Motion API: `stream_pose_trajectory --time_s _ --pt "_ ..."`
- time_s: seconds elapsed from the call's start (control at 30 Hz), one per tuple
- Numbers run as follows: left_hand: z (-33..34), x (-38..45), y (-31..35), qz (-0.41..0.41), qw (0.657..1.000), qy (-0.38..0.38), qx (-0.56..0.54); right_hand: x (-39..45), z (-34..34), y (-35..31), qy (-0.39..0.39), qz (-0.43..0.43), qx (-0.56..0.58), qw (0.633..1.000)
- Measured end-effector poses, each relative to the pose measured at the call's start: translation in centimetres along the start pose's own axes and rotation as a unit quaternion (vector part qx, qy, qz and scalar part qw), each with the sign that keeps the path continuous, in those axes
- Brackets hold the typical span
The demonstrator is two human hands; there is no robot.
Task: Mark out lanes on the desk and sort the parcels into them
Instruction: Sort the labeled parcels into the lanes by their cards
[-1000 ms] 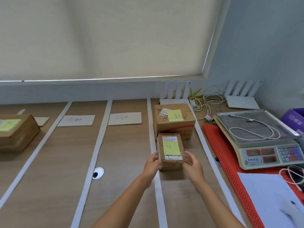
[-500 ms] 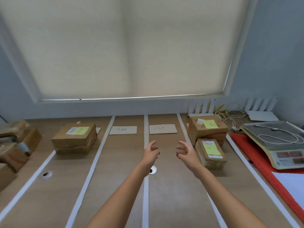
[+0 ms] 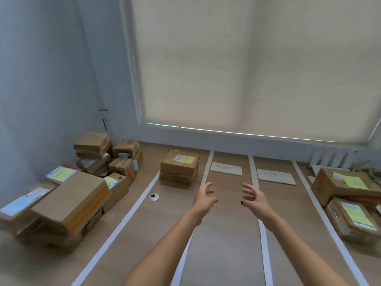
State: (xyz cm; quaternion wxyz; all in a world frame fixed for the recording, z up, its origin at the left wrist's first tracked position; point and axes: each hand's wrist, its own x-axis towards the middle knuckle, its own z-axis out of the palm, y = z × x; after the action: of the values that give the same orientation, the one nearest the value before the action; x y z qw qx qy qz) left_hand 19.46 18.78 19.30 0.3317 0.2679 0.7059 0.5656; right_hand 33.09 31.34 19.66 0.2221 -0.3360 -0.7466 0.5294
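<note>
Parcels sit in three places on the counter [image 3: 222, 234]. An unsorted heap [image 3: 68, 195] is piled at the far left against the wall, brown boxes lying at odd angles, several with yellow or white labels. One stacked parcel [image 3: 179, 167] with a yellow note on top stands in the leftmost lane, just left of a white tape strip [image 3: 204, 174]. Two more parcels [image 3: 348, 201] rest in the rightmost lane, the nearer one touching the farther, each with a yellow note.

White tape strips run from the wall toward me and divide the counter into lanes. Two lane cards [image 3: 225, 168] lie flat at the far ends of the middle lanes, one per lane; their writing is too faint to read. A small round grommet [image 3: 153, 197] sits in the leftmost lane near the stacked parcel.

My left hand [image 3: 205, 200] and right hand [image 3: 254, 199] hover above the middle lanes, apart from each other, palms facing inward, fingers spread and loosely bent, holding nothing. A closed blind [image 3: 253, 65] covers the window behind.
</note>
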Motion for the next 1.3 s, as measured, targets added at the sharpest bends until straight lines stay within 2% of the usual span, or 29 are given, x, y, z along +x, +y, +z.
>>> stream_pose_trajectory --time_s 0.13,0.37,0.57,0.67,0.77,1.1,1.3 --pt "-3.8 -1.1 -0.5 0.008 1.000 0.022 0.012 -0.2 5.2 -1.6 -0.047 -0.019 -0.001 0.999" --pt "-11.4 0.1 -2.8 0.005 1.000 0.020 0.020 -0.6 13.6 -3.4 -0.091 -0.014 -0.021 0.996" --pt "-21.0 3.7 -3.8 0.000 1.000 0.007 0.000 3.0 20.2 -7.2 -0.044 -0.017 -0.021 0.999" --pt "-26.9 6.0 -3.7 0.016 1.000 -0.006 0.015 4.4 25.5 -9.1 -0.010 -0.009 0.014 1.000" --pt "-33.5 7.2 -4.1 0.016 0.999 0.006 0.030 5.1 31.7 -10.6 -0.008 0.008 0.018 1.000" --pt "-53.9 5.7 -10.8 -0.035 0.984 0.093 0.145 5.5 48.9 -11.9 -0.087 0.090 0.033 0.992" --pt "-59.4 4.0 -14.1 -0.094 0.971 0.111 0.189 5.8 55.2 -12.6 -0.117 0.116 0.042 0.985"
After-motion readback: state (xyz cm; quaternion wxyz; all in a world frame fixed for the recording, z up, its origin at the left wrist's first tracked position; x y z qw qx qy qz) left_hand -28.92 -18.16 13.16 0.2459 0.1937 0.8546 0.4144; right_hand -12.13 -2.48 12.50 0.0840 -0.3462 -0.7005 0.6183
